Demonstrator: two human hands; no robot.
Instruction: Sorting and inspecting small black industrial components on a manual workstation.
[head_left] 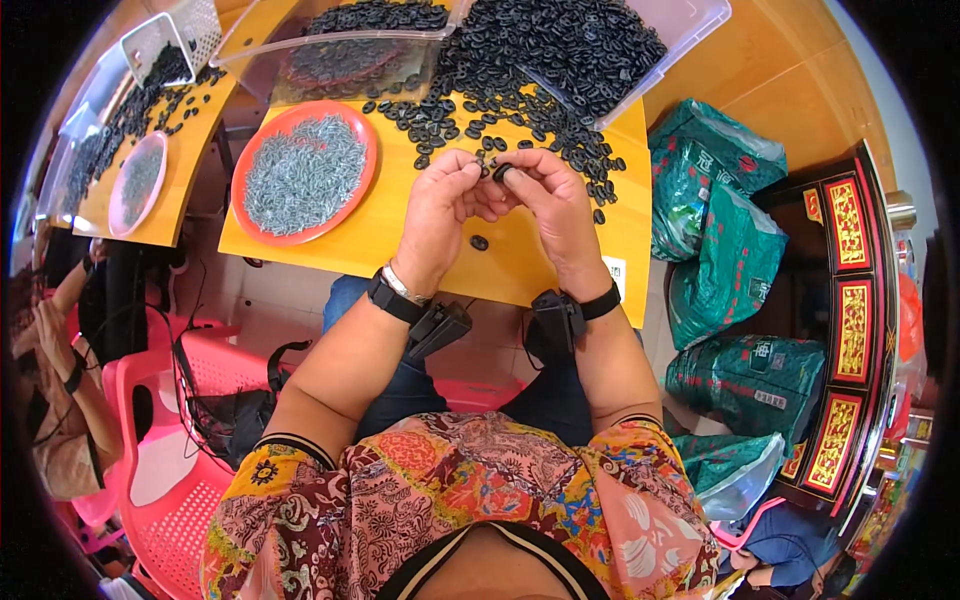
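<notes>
Above the yellow table (390,220) my two hands meet, fingertips nearly touching. My right hand (550,195) pinches a small black oval piece (502,172) between thumb and forefinger. My left hand (443,205) is closed in a pinch beside it; something tiny and dark is at its fingertips, too small to name. One loose black oval piece (479,242) lies on the table just below my hands. To the left stands a red plate (371,150) heaped with small silver screws (305,178). Beyond my hands, many black oval pieces (545,55) spill across the tabletop.
A clear plastic bin (250,62) and a tipped translucent bin (690,45) stand at the far side. Green bags (725,260) line the right. At left are a pink chair (190,450), another person's arm (65,340) and a second table with a pink plate (117,195).
</notes>
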